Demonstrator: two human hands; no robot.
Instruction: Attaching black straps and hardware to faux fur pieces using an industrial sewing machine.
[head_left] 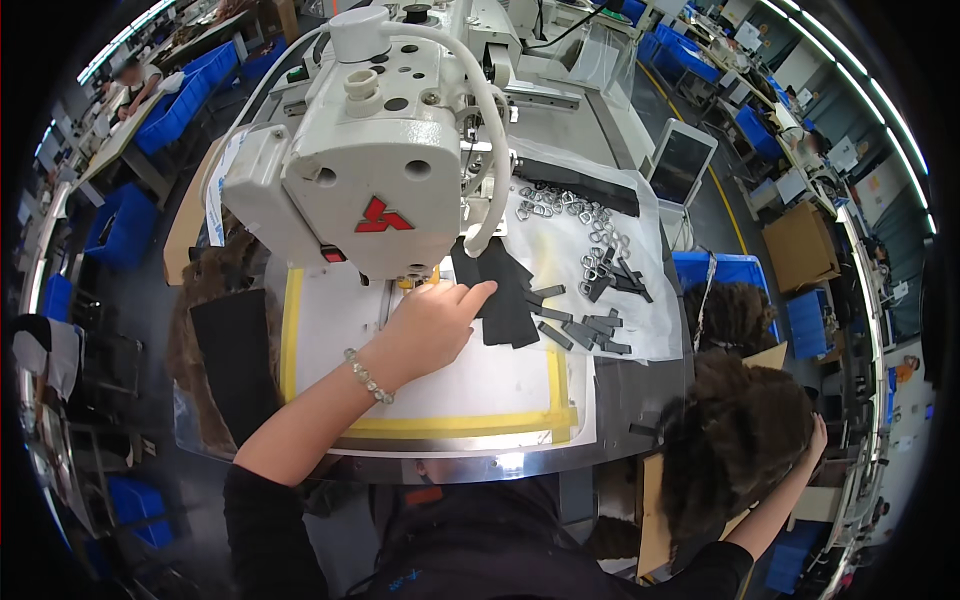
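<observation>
My left hand [428, 330], with a beaded bracelet [368, 376] on its wrist, reaches under the head of a white sewing machine [375, 180], by the needle area. Its thumb side stretches out toward a stack of black fabric pieces [508, 300]; some fingertips are hidden below the machine head. Beneath the hand lies a white plate [470, 400] edged with yellow tape. Off to the right, my right hand [817, 440] grips the outer edge of a dark brown furry piece [735, 440], its fingers partly hidden by the fur.
Metal D-shaped rings [600, 232] and short black strips [590, 330] lie on white sheeting right of the needle. More brown fur with a black panel [238, 345] rests at the left. A blue bin [735, 268] holding fur stands right, below a tablet-like screen [682, 163].
</observation>
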